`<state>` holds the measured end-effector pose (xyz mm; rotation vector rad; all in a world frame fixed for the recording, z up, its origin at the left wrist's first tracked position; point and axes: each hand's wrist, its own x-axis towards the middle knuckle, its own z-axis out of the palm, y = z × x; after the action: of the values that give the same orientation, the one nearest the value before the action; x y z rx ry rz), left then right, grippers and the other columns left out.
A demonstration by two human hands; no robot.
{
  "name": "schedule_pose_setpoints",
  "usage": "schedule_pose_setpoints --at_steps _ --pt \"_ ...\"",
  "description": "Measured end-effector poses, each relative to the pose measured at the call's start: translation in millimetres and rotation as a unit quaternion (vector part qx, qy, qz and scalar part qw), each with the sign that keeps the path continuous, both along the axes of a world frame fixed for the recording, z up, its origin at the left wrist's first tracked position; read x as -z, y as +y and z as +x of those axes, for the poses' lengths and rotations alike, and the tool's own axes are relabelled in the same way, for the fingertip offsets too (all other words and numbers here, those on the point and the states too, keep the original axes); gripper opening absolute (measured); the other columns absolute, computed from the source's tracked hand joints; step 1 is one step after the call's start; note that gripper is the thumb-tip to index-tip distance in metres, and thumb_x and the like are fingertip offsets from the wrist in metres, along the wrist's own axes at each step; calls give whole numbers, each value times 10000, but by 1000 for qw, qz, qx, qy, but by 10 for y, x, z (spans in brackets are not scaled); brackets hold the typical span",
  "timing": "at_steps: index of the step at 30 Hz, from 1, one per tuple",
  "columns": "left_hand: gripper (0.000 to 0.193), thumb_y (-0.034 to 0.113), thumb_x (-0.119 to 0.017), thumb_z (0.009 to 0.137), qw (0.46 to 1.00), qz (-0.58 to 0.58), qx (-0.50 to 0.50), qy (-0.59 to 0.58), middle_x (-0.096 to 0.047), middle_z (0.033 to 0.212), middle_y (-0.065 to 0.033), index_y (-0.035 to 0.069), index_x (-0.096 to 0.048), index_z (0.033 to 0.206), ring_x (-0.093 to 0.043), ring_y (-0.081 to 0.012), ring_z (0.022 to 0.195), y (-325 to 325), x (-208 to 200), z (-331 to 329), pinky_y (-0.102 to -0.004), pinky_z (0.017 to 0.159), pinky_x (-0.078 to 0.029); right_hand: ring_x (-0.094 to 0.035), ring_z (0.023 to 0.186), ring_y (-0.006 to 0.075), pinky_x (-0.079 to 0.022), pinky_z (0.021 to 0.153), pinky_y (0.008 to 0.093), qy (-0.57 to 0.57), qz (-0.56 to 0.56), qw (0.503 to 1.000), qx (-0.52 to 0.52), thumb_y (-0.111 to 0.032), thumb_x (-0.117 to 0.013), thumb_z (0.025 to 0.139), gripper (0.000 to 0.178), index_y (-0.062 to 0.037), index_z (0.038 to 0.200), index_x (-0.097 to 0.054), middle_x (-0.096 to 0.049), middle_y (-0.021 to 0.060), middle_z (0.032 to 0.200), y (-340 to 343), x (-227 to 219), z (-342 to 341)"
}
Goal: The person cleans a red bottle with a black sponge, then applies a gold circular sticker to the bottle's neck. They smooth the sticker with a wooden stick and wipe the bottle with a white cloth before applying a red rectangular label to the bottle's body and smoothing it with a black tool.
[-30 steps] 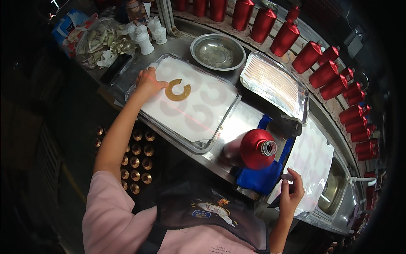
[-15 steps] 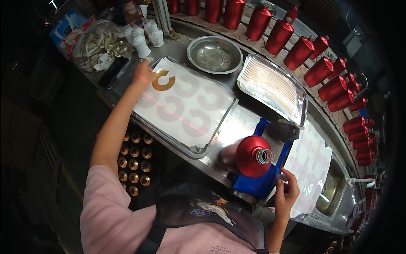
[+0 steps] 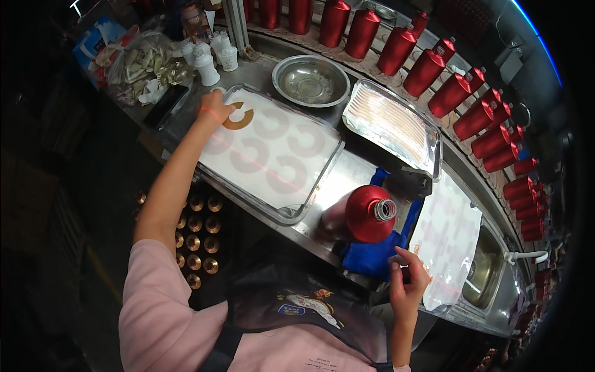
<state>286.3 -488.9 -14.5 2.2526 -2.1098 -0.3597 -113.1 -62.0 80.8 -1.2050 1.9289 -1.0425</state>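
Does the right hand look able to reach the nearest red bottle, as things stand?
Probably yes: the right hand is close to the red bottle, and only some blue material shows between them, so the way seems free.

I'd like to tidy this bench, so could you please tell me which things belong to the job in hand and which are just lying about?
Likely in use:
gold C-shaped piece, held in the left hand
white sheet beneath it
rectangular tray
red bottle near the right hand
blue pad by the bottle

Likely lying about:
metal bowl
white bottle-shaped containers
plastic bag
black flat object
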Motion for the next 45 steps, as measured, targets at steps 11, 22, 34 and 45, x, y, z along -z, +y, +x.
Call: schedule_pose_setpoints --at_steps 11,22,34,45 --pt "408 201 -771 837 998 -61 -19 -27 -723 1147 -199 64 -656 1204 -682 -388 1101 -210 161 94 -481 927 -542 -590 639 75 -451 580 218 -13 9 1000 12 58 -646 900 294 -6 1183 -697 -720 76 902 41 89 91" --pt "263 56 -704 844 975 -166 85 118 -726 904 -209 -10 -666 1096 -717 -380 825 363 -394 -7 -461 743 -567 -529 558 112 -409 541 252 -60 -36 980 -185 6 -673 879 257 -27 1128 -729 -673 77 791 -398 -274 584" --pt "612 -93 -668 892 828 12 45 559 -642 1041 -105 -3 -461 1461 -669 -87 797 2330 -1491 -735 -206 722 -551 -605 884 53 -469 783 215 -604 126 786 -39 -264 -707 990 488 22 1366 -587 -693 37 1106 -948 -33 1776" --pt "696 -99 -569 909 683 79 75 722 -614 1083 -101 -24 -296 1544 -669 -157 960 2972 -1607 -1091 -282 853 -551 -618 1041 89 -500 892 237 -361 -156 919 -15 15 -678 957 390 45 1336 -590 -645 53 1194 -346 -452 1085"
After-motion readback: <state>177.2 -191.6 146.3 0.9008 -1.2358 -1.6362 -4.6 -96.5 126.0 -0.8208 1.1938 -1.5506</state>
